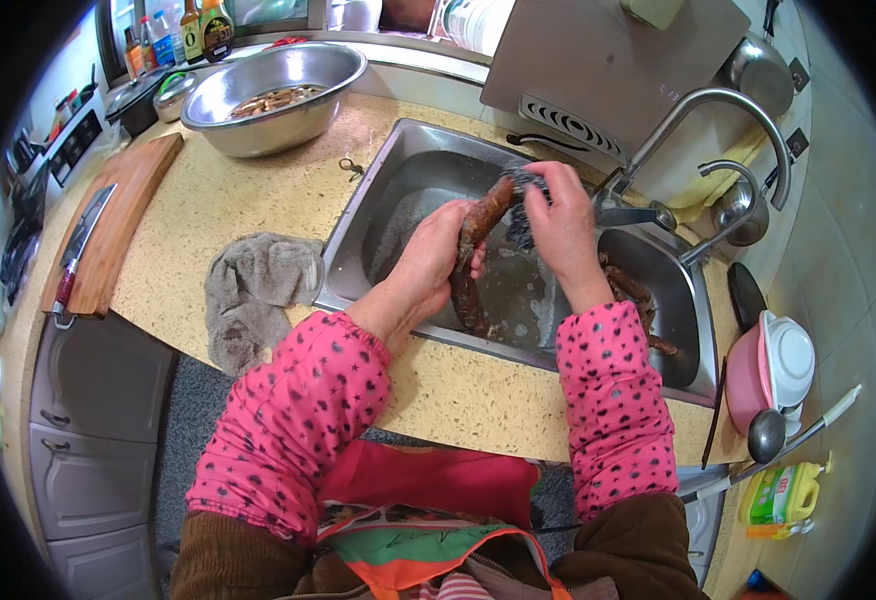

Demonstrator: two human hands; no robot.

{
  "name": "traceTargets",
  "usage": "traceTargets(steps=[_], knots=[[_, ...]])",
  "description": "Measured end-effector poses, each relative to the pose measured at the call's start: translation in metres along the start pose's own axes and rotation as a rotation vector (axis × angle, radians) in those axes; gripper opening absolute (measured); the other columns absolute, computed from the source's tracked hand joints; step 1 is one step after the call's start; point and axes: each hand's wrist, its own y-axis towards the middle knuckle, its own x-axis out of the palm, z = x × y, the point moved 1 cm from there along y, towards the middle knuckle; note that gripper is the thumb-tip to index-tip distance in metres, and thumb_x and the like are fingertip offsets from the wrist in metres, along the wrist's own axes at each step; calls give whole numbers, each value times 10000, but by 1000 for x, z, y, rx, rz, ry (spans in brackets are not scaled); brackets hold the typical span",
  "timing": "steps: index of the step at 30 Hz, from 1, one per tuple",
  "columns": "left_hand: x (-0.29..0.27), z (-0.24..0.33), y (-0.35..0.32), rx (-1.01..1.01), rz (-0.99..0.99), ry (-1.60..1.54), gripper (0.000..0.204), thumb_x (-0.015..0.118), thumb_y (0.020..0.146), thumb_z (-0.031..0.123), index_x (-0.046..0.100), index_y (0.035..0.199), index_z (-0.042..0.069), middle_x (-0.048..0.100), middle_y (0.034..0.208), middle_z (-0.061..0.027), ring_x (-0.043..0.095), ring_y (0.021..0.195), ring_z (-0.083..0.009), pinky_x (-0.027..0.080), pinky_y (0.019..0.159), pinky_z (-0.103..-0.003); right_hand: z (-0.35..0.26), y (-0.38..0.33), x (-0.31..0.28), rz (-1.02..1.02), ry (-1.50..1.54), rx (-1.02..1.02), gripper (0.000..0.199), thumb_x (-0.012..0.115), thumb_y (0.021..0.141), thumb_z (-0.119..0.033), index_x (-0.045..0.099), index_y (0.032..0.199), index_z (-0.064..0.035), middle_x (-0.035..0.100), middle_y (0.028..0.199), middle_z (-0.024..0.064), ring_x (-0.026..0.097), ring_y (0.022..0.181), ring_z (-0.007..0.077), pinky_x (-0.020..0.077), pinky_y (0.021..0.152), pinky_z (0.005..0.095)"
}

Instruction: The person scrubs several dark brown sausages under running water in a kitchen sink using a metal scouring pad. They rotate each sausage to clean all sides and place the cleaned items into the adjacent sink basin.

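Over the steel sink [378, 215], the left hand [436, 255] grips a long reddish-brown sausage [480, 225]; the right hand [563, 225] fingers clasp a dark scouring pad [526, 185] against it.

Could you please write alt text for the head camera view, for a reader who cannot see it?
Over a stainless steel sink, the left hand grips a long reddish-brown sausage while the right hand presses a dark scouring pad against it. A crumpled grey cloth lies on the speckled beige counter.
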Motion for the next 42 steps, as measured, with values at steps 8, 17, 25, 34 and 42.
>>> traceTargets(steps=[8,17,25,34,42], knots=[[3,-6,-7,149,117,90,269,397,1002,204,560,1153,53,598,871,-59,531,677,-115,445,581,-264,-57,-10,-7,-379,319,-145,180,585,793,-31,598,970,-3,601,937,157,605,880,323,487,787,373],[11,-1,-15,88,-189,454,343,487,996,286,535,1236,46,565,871,-26,509,709,-81,430,607,-237,68,-15,-19,-102,68,215,174,588,855,-57,622,1023,-24,631,910,67,585,843,147,473,781,279],[6,-8,-11,436,-84,950,428,641,855,118,470,1229,-2,540,930,-74,508,837,-134,457,744,-305,29,-10,-19,-138,167,99,212,616,812,-76,629,1018,-29,627,985,147,617,906,284,488,806,331],[7,-2,-11,187,-82,504,332,591,863,158,504,1151,16,500,837,-5,485,728,-89,410,646,-243,46,-21,-9,-110,70,117,199,604,833,-68,589,1022,-11,615,946,103,600,840,215,487,758,321],[3,1,-4,134,-183,189,336,570,967,369,519,1036,44,459,718,11,444,627,-94,401,596,-256,39,-16,-5,-207,812,783,275,596,901,-98,493,1141,-12,606,1002,98,621,879,165,550,688,341]])
